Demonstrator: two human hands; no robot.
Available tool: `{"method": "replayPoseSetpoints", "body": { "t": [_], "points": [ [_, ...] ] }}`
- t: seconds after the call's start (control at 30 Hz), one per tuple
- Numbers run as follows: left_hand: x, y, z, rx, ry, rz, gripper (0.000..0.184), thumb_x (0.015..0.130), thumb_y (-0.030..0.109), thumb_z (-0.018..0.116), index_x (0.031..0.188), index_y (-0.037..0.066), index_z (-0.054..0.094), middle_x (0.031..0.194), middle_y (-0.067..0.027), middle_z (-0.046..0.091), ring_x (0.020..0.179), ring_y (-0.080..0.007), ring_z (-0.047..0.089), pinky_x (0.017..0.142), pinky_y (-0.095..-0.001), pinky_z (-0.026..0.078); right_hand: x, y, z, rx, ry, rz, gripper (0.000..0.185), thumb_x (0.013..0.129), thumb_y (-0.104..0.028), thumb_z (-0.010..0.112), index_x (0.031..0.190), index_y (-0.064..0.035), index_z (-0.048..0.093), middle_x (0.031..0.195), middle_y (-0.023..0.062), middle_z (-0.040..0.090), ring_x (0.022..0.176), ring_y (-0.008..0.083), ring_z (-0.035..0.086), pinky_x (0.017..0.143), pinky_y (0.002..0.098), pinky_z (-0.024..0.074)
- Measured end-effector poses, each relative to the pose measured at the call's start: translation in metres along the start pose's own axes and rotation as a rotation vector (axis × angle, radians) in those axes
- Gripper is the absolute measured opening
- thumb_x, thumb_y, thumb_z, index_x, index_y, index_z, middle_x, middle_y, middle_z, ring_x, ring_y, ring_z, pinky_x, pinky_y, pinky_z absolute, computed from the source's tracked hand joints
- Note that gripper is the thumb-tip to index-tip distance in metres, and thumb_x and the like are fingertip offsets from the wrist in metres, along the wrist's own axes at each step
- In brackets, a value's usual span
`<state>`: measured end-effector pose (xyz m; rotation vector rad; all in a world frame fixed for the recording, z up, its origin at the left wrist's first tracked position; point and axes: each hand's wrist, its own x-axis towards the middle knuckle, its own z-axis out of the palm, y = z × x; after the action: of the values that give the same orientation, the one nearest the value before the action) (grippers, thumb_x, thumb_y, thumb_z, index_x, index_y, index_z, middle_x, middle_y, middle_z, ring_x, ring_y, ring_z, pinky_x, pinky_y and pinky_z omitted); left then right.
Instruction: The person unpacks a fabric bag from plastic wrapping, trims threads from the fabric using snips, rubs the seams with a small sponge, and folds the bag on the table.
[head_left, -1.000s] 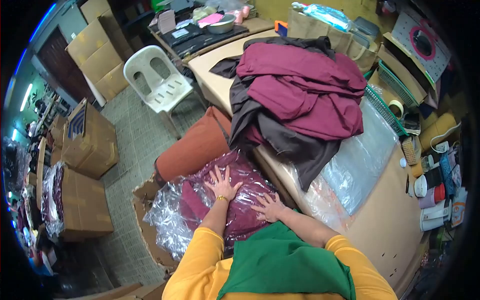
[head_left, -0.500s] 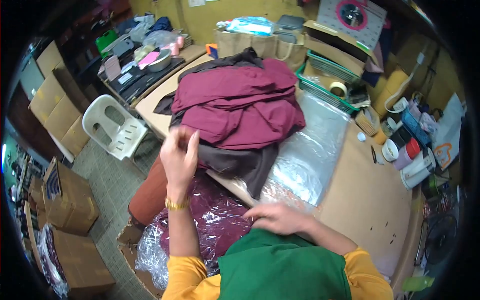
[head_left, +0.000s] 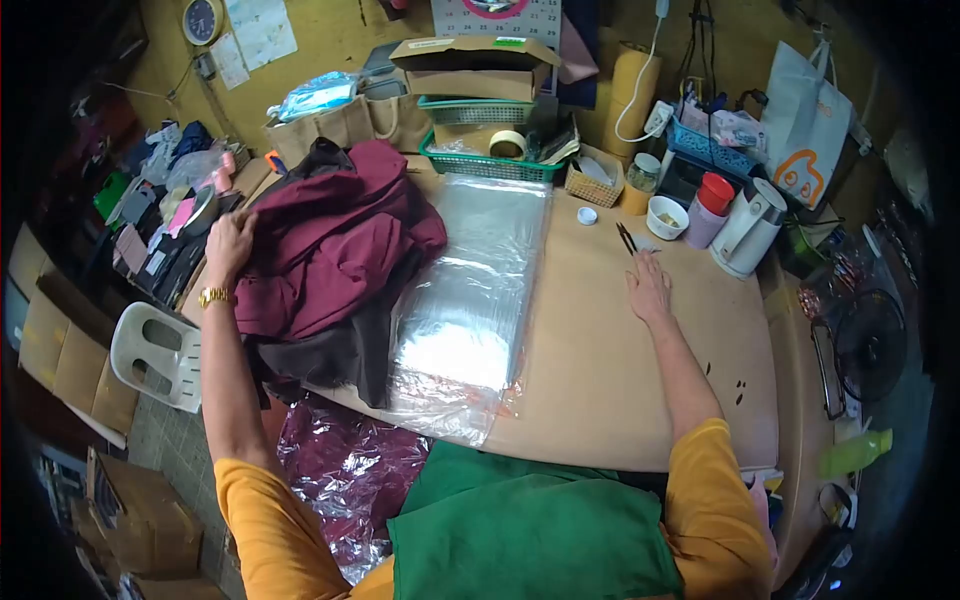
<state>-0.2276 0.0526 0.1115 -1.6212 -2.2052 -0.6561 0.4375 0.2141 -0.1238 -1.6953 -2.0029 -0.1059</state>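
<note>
My left hand (head_left: 230, 243), with a gold watch at the wrist, grips the left edge of the maroon cloth (head_left: 340, 245), its fingers curled on the fabric. Dark cloth (head_left: 320, 362) lies under the maroon one. My right hand (head_left: 649, 284) reaches over the brown table (head_left: 590, 370), fingertips at a small dark pointed tool (head_left: 627, 238); whether they grip it is too small to tell. Flat clear plastic bags (head_left: 470, 290) lie between the hands. Below the table edge is a plastic-wrapped maroon bundle (head_left: 345, 470).
Green baskets (head_left: 490, 168) with a tape roll stand at the back. A white bowl (head_left: 667, 217), a red-lidded container (head_left: 708, 205) and a white kettle (head_left: 748, 230) line the right side. A white chair (head_left: 160, 350) stands left, near cardboard boxes (head_left: 150, 515).
Both hands have left the wrapped bundle. My left hand has moved onto the maroon cloth, and my right hand has gone forward and right over the table. The view has turned right.
</note>
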Motion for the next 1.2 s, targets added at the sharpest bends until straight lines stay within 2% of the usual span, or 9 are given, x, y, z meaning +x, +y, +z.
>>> {"method": "replayPoseSetpoints", "body": {
  "t": [0.23, 0.33, 0.47, 0.63, 0.77, 0.87, 1.0, 1.1, 1.2],
  "points": [
    [0.021, 0.098, -0.023, -0.067, 0.352, 0.314, 0.031, 0.090, 0.028, 0.055, 0.084, 0.002, 0.070, 0.078, -0.0222, 0.066, 0.076, -0.0378, 0.066, 0.069, -0.0449, 0.051, 0.015, -0.019, -0.021, -0.082, -0.073, 0.037, 0.041, 0.092, -0.023, 0.057, 0.130, -0.0072, 0.052, 0.142, 0.0140, 0.047, 0.131, 0.0326, 0.042, 0.106, 0.0508, 0.0347],
    [-0.030, 0.203, -0.028, -0.327, 0.096, 0.353, 0.025, 0.089, 0.021, 0.057, 0.082, 0.000, 0.069, 0.079, -0.0232, 0.066, 0.075, -0.0379, 0.066, 0.066, -0.0443, 0.052, 0.021, -0.003, 0.005, -0.014, 0.097, -0.209, 0.038, 0.091, -0.022, 0.059, 0.126, -0.0057, 0.055, 0.131, 0.0162, 0.055, 0.122, 0.0337, 0.050, 0.102, 0.0504, 0.0391],
    [-0.112, 0.277, -0.022, -0.303, -0.387, 0.572, 0.037, 0.095, 0.027, 0.056, 0.121, 0.002, 0.062, 0.109, -0.0211, 0.066, 0.101, -0.0395, 0.062, 0.088, -0.0420, 0.050, 0.024, 0.004, -0.010, 0.111, -0.057, -0.138, 0.033, 0.090, -0.019, 0.060, 0.119, -0.0038, 0.058, 0.120, 0.0176, 0.060, 0.117, 0.0358, 0.053, 0.097, 0.0478, 0.0440],
    [-0.174, 0.242, 0.052, 0.043, -0.707, 0.727, 0.064, 0.090, 0.039, 0.062, 0.144, 0.011, 0.043, 0.151, -0.0162, 0.038, 0.145, -0.0345, 0.026, 0.113, -0.0637, 0.021, 0.018, 0.005, -0.036, 0.100, -0.131, 0.000, 0.032, 0.083, -0.002, 0.063, 0.113, 0.0006, 0.056, 0.105, 0.0228, 0.062, 0.106, 0.0395, 0.058, 0.091, 0.0475, 0.0473],
    [-0.241, 0.241, 0.097, -0.091, -0.727, 0.608, 0.093, 0.082, 0.045, 0.070, 0.154, 0.012, 0.021, 0.158, -0.0241, 0.015, 0.147, -0.0416, 0.015, 0.112, -0.0666, 0.018, 0.014, 0.018, -0.039, -0.012, -0.019, -0.006, 0.037, 0.081, 0.001, 0.065, 0.116, 0.0016, 0.054, 0.101, 0.0263, 0.062, 0.103, 0.0432, 0.059, 0.089, 0.0495, 0.0480],
    [-0.278, 0.288, 0.113, -0.156, -0.635, 0.477, 0.093, 0.083, 0.035, 0.068, 0.155, 0.007, 0.014, 0.159, -0.0276, 0.005, 0.147, -0.0476, 0.007, 0.110, -0.0702, 0.015, 0.024, 0.019, -0.046, -0.102, -0.284, 0.166, 0.039, 0.085, 0.002, 0.059, 0.122, 0.0006, 0.049, 0.100, 0.0200, 0.063, 0.090, 0.0348, 0.063, 0.079, 0.0431, 0.0526],
    [-0.297, 0.368, 0.106, -0.411, -0.723, 0.516, 0.086, 0.089, 0.023, 0.061, 0.155, 0.004, 0.009, 0.159, -0.0279, -0.002, 0.145, -0.0516, 0.003, 0.108, -0.0724, 0.018, -0.006, -0.090, -0.108, 1.388, -0.239, 0.342, 0.046, 0.084, 0.012, 0.036, 0.127, -0.0015, 0.047, 0.092, 0.0043, 0.056, 0.070, 0.0099, 0.053, 0.062, 0.0233, 0.0458],
    [-0.282, 0.375, 0.076, -0.705, -0.704, 0.644, 0.063, 0.086, 0.006, 0.056, 0.146, 0.001, 0.036, 0.152, -0.0265, 0.031, 0.141, -0.0427, 0.029, 0.111, -0.0507, 0.035, -0.063, -0.135, -0.119, 1.769, -0.417, 0.351, 0.047, 0.077, 0.015, 0.039, 0.120, -0.0025, 0.049, 0.089, 0.0041, 0.055, 0.068, 0.0110, 0.053, 0.061, 0.0245, 0.0460],
    [-0.240, 0.331, 0.054, -0.659, -0.424, 0.508, 0.041, 0.074, -0.005, 0.055, 0.115, 0.001, 0.059, 0.114, -0.0205, 0.060, 0.109, -0.0389, 0.056, 0.093, -0.0449, 0.047, -0.112, -0.122, -0.101, 1.463, -0.470, 0.290, 0.039, 0.079, 0.010, 0.049, 0.115, -0.0029, 0.049, 0.085, -0.0003, 0.051, 0.066, 0.0064, 0.044, 0.059, 0.0218, 0.0396]
  ]
}}
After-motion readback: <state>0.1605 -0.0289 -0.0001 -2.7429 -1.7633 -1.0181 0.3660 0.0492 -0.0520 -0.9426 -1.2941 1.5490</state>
